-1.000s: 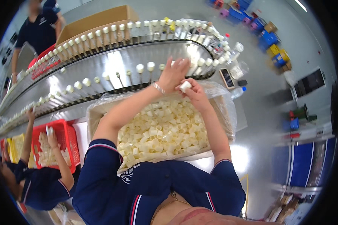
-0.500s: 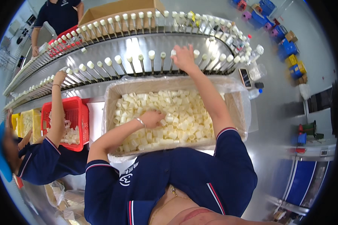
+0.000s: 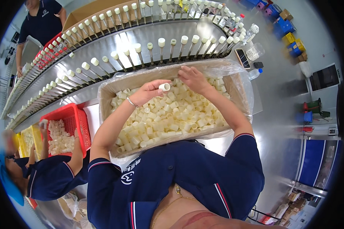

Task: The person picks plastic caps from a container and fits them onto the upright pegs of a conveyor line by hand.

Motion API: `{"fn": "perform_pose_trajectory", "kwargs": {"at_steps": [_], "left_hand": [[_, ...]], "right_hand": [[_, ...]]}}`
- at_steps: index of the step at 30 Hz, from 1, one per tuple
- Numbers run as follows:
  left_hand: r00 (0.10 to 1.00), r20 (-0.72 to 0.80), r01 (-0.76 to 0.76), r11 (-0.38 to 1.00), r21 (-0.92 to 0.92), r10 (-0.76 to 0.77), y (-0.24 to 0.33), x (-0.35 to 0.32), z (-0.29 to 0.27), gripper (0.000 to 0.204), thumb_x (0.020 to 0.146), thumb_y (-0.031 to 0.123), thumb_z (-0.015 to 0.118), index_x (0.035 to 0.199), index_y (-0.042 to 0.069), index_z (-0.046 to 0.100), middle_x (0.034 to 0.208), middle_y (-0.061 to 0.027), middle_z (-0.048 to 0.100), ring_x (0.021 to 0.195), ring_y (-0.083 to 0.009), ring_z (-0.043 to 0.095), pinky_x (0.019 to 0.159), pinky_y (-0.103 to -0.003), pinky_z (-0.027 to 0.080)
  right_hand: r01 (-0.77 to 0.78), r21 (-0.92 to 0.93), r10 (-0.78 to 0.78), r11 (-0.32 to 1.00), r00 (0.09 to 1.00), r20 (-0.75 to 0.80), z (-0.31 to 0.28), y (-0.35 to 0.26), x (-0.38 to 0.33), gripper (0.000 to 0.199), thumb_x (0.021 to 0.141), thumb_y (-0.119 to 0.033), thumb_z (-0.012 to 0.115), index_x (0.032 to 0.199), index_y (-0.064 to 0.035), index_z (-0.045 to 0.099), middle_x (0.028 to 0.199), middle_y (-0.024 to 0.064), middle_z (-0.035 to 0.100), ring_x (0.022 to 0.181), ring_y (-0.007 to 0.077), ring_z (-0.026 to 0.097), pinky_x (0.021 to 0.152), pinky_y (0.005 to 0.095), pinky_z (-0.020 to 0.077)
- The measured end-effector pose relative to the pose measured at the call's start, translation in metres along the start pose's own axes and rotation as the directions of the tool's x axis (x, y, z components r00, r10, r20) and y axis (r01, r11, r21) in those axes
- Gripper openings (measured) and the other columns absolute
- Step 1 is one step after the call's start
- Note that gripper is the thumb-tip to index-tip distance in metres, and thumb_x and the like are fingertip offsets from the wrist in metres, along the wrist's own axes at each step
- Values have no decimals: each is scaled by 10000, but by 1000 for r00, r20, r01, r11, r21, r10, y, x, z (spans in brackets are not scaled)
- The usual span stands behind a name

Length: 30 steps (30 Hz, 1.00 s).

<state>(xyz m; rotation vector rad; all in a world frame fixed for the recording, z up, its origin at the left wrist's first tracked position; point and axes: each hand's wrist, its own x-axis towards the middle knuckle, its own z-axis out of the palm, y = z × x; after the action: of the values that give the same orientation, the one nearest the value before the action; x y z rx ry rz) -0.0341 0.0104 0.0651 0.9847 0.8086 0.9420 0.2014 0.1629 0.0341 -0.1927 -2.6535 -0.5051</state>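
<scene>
My left hand (image 3: pixel 150 91) is above the box, pinching a short white plastic cap (image 3: pixel 164 87) between thumb and fingers, its hollow end facing right. My right hand (image 3: pixel 195 80) is just right of it over the box's far side, fingers loosely bent and apart, with nothing visible in them. Below both hands, many loose cream caps (image 3: pixel 176 118) fill the plastic-lined cardboard box (image 3: pixel 239 87). Beyond the box runs a curved row of upright metal pegs. Most carry a white cap (image 3: pixel 161 42) on top.
At left, a co-worker (image 3: pixel 51 173) reaches into a red basket (image 3: pixel 82 122) of caps, beside a yellow crate (image 3: pixel 35 135). Another person (image 3: pixel 42 23) stands behind the conveyor (image 3: pixel 156 34). A phone (image 3: pixel 242 58) and a blue-capped bottle (image 3: pixel 255 74) lie right of the box.
My right hand has come back from the peg row to the box. My left hand has risen from the pile with a cap. The co-worker's arm has dropped to the red basket.
</scene>
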Motion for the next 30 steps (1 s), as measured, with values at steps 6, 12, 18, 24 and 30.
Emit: {"fn": "perform_pose_trajectory", "kwargs": {"at_steps": [6, 12, 18, 24, 30], "left_hand": [[985, -90, -149, 989, -11, 148, 19, -8, -11, 246, 915, 88, 573, 1147, 90, 491, 1087, 4, 608, 1058, -102, 563, 912, -270, 433], [828, -428, -64, 819, 570, 362, 51, 7, -46, 347, 855, 149, 672, 1105, 74, 443, 950, -11, 593, 796, -72, 518, 704, -242, 425], [704, -234, 412, -117, 904, 670, 113, 17, -82, 269, 830, 285, 653, 1006, 85, 616, 889, -107, 655, 886, -282, 584, 777, -408, 422], [863, -320, 450, -307, 839, 390, 110, 71, -106, 257, 773, 317, 696, 866, 86, 632, 765, -100, 677, 854, -280, 624, 788, -421, 399], [919, -354, 395, -374, 839, 175, 94, 100, -89, 265, 723, 307, 737, 846, 88, 652, 849, -101, 681, 911, -272, 614, 870, -418, 377]], "right_hand": [[91, -153, -65, 984, 984, 167, 32, -2, -35, 309, 774, -168, 564, 1066, -99, 638, 1174, 8, 569, 1144, 198, 475, 962, 342, 381], [-62, 93, 25, 994, 935, 353, 53, 14, -58, 371, 763, -182, 609, 1122, -90, 605, 1163, 47, 587, 1107, 220, 511, 929, 361, 422], [-315, 409, 174, 856, 922, 345, -4, 1, -18, 355, 794, -191, 653, 1117, -66, 576, 1028, 96, 608, 995, 269, 560, 817, 396, 467], [-448, 580, 503, 680, 861, 75, -50, 43, 44, 258, 854, -233, 633, 1049, -71, 588, 903, 105, 615, 848, 292, 587, 754, 382, 471], [-529, 281, 557, 800, 830, -24, -13, 119, 73, 263, 854, -267, 637, 1036, -79, 610, 891, 96, 633, 838, 297, 611, 740, 410, 483]]}}
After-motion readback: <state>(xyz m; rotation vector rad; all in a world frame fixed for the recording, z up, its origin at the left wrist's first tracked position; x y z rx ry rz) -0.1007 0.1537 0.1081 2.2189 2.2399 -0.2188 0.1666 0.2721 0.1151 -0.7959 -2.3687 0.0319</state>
